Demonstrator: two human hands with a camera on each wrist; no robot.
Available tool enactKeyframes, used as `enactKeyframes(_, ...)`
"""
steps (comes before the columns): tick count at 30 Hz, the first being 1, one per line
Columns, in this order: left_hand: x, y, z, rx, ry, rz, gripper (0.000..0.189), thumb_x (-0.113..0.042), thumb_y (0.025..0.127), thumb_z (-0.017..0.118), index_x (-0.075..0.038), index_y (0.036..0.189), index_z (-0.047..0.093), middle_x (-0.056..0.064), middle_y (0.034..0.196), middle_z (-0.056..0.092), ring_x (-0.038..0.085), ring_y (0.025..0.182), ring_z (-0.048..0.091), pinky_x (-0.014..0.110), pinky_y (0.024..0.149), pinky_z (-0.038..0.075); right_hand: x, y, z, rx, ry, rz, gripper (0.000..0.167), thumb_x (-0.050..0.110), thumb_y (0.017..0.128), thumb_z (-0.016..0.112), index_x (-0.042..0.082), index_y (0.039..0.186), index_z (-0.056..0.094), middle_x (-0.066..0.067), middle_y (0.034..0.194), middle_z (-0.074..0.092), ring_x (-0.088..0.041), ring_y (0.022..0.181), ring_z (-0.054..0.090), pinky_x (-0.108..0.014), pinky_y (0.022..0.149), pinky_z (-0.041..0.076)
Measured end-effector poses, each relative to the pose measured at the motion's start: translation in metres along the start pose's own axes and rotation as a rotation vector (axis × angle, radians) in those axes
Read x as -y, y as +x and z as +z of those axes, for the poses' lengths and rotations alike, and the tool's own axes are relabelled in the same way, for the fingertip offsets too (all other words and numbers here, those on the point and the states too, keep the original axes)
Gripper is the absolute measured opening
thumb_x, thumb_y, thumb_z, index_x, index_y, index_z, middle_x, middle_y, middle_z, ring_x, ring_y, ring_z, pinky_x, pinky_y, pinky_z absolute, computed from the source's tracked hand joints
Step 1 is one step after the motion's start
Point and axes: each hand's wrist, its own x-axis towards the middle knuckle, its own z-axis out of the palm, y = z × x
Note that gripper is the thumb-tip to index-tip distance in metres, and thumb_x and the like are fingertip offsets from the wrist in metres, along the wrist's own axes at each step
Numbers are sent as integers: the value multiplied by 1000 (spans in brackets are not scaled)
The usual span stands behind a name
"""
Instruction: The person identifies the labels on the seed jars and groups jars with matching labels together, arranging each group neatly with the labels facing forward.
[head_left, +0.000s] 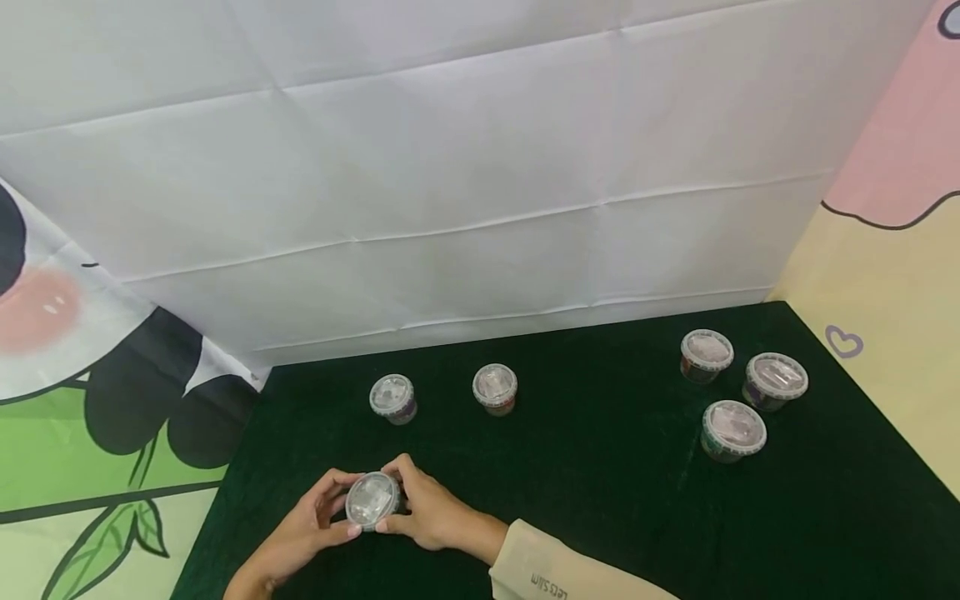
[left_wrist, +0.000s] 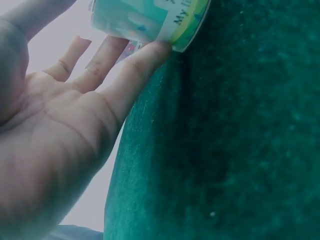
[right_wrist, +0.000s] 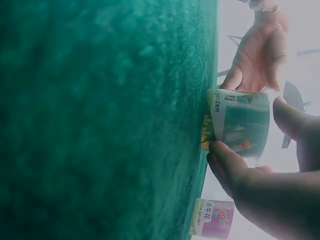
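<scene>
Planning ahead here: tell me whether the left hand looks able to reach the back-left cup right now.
Probably yes, if the left hand takes its grip off the front cup; only green cloth shows between that hand and the back-left cup.

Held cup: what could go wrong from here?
1. Slip: the left hand and right hand pinch the cup from opposite sides, so it might tip if one lets go early.
2. Lid: the right thumb lies close to the lid; pressing there could perhaps loosen it.
3. Knock: the back-left cup and the cup to its right stand just beyond the hands; a careless forward reach might topple one.
</scene>
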Motion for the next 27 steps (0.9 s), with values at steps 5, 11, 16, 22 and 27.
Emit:
enactKeyframes(5,2,0,2,12,14,39,65,-2,102,67,8,154,28,6,151,47,-2,127,58,28,98,58,1,-3,-7,38,-19,-14,68,32,95,81,25,148,39,4,137,57,-2,119,57,-23,93,55)
enactKeyframes(11,3,-4,6,-37,74,204,69,4,102,62,9,159,23,-13,157,45,-8,138,48,19,103,51,-1,-13,-17,69,-76,-2,83,47,94,79,29,160,32,2,156,49,-13,140,51,-34,110,50)
enactKeyframes(16,-12,-9,6,-87,101,346,68,12,101,57,9,160,23,-8,163,45,-4,145,44,17,111,44,10,-30,-39,15,-16,-30,78,37,99,77,22,161,34,-6,161,46,-22,146,48,-34,110,52)
enactKeyframes(22,-39,-6,14,-101,119,474,74,21,97,55,7,162,23,10,170,36,3,152,38,18,119,35,43,-59,-77,-56,54,-36,68,16,102,72,10,159,35,-18,161,44,-34,147,46,-45,115,48)
enactKeyframes(27,-59,3,26,-63,155,564,74,25,93,56,8,159,28,8,168,39,7,153,39,17,120,33,75,-87,-102,-95,124,7,64,8,101,71,7,156,39,-22,159,45,-39,149,44,-52,118,43)
